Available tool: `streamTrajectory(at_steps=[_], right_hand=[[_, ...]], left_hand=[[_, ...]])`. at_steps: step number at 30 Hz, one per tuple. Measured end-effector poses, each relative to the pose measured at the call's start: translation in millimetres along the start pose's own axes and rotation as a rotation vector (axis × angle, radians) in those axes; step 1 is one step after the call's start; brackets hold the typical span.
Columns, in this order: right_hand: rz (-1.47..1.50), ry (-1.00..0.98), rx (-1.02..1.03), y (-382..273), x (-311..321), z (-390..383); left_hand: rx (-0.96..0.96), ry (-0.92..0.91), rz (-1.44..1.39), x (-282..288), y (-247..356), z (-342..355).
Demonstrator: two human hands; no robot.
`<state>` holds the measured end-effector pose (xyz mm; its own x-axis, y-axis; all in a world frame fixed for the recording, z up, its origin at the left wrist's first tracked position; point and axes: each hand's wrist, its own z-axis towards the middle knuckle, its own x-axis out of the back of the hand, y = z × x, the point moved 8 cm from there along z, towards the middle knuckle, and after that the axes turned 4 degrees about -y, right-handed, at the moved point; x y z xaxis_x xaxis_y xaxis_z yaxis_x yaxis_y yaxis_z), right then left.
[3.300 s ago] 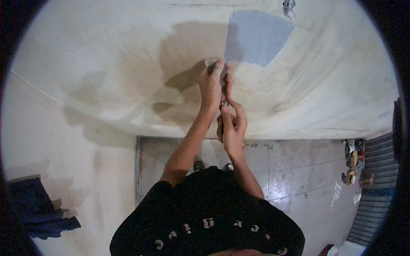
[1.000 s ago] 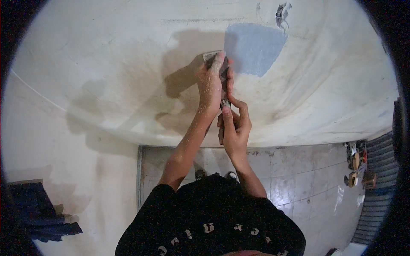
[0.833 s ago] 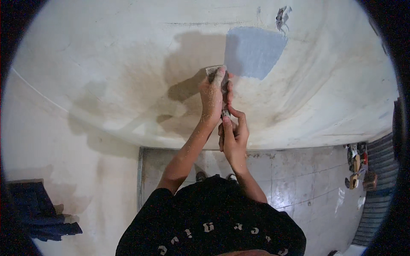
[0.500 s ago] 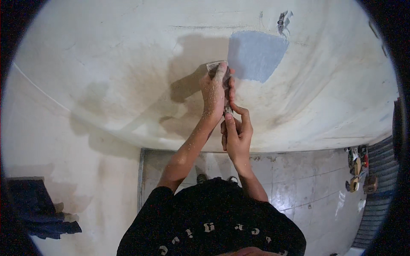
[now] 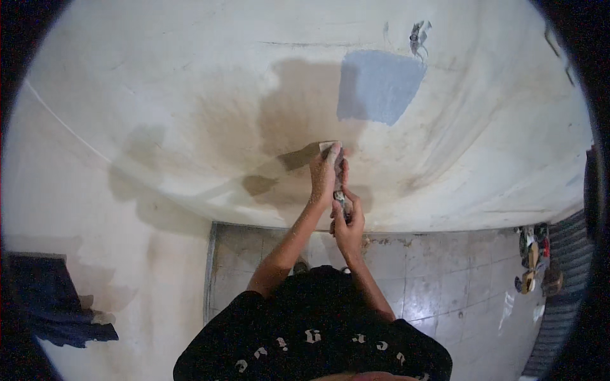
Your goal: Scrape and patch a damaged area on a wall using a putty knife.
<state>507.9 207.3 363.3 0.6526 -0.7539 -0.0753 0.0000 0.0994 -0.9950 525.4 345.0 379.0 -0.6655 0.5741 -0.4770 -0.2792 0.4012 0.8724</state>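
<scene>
Both my hands hold a putty scraper (image 5: 338,190) against a cream plastered wall (image 5: 190,114). My left hand (image 5: 323,176) presses on the blade near its pale top edge. My right hand (image 5: 348,223) grips the handle just below. The blade lies flat on the wall, below and left of a blue-grey square patch (image 5: 380,86). A brownish damp-looking stain (image 5: 254,136) spreads around the hands, and the shadow of my arms falls on it.
A small hole with wires (image 5: 418,35) sits above the patch. Grey floor tiles (image 5: 432,286) lie below the wall. Some footwear and clutter (image 5: 532,263) sit at the right, and a dark blue cloth (image 5: 54,305) hangs at the lower left.
My hands and the scraper have slid down the wall, away from the blue-grey patch. The grip of both hands stays the same.
</scene>
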Motion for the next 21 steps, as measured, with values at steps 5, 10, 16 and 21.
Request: streamTrajectory(at_steps=[5, 10, 16, 21], right_hand=[[-0.513, 0.043, 0.269, -17, 40, 2], [0.065, -0.005, 0.17, -47, 66, 2], [0.348, -0.087, 0.05, -51, 64, 10], [0.288, -0.02, 0.149, -57, 65, 14]], left_hand=[[0.038, -0.125, -0.038, -19, -7, 8], [-0.005, -0.309, 0.12, -64, 17, 0], [-0.042, -0.478, -0.008, -122, 32, -9], [-0.022, -0.427, -0.005, -123, 28, -8]])
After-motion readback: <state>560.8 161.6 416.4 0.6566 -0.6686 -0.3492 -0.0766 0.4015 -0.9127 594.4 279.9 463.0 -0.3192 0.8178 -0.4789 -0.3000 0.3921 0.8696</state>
